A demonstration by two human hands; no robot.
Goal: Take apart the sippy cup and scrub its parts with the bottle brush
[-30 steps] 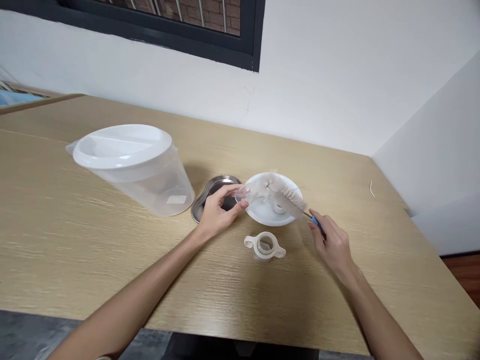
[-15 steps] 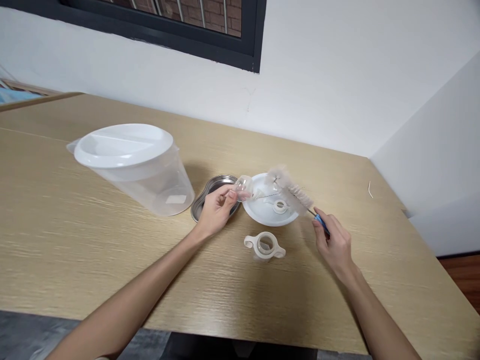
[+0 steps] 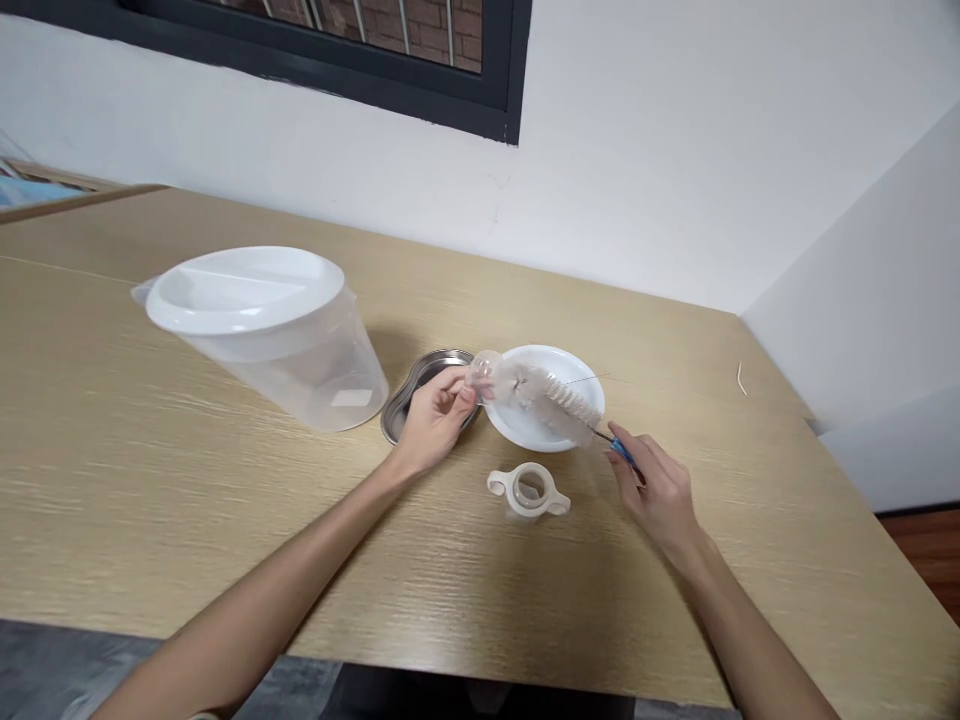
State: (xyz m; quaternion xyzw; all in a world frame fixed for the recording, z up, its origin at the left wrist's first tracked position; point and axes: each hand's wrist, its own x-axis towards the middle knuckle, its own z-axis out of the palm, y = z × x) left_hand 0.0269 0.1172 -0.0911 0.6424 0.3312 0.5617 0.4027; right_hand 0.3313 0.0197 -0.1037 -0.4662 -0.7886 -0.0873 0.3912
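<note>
A translucent pitcher point(image 3: 307, 375) stands at the left of the wood-grain table point(image 3: 405, 580). Its white lid point(image 3: 247, 290) is seated on the rim, and a translucent projection extends to the left below it. A kidney-shaped steel tray point(image 3: 441, 362) lies just beside the base of the pitcher.

The left hand point(image 3: 433, 415) is positioned over the near right part of the tray; contact with the tray cannot be determined. Its thumb and fingers are closed on a small, clear rounded cup point(image 3: 487, 367), which is held above the table between the tray and the white bowl point(image 3: 517, 430).

The bowl rests on the table. Nearer the table's front edge, a pale ring with two side loops point(image 3: 550, 490) sits apart from it.

The brush point(image 3: 566, 405) slants across and above the bowl. Its bristle end meets the right side of the cup; blurring hides whether the tip is inside. A thin wire point(image 3: 589, 379) shows beyond the bristles.

The right hand point(image 3: 660, 495) has its thumb and fingers closed around the blue handle point(image 3: 624, 456) of the brush. Well apart, at the far right, a narrow white strip point(image 3: 741, 379) lies on the table.
</note>
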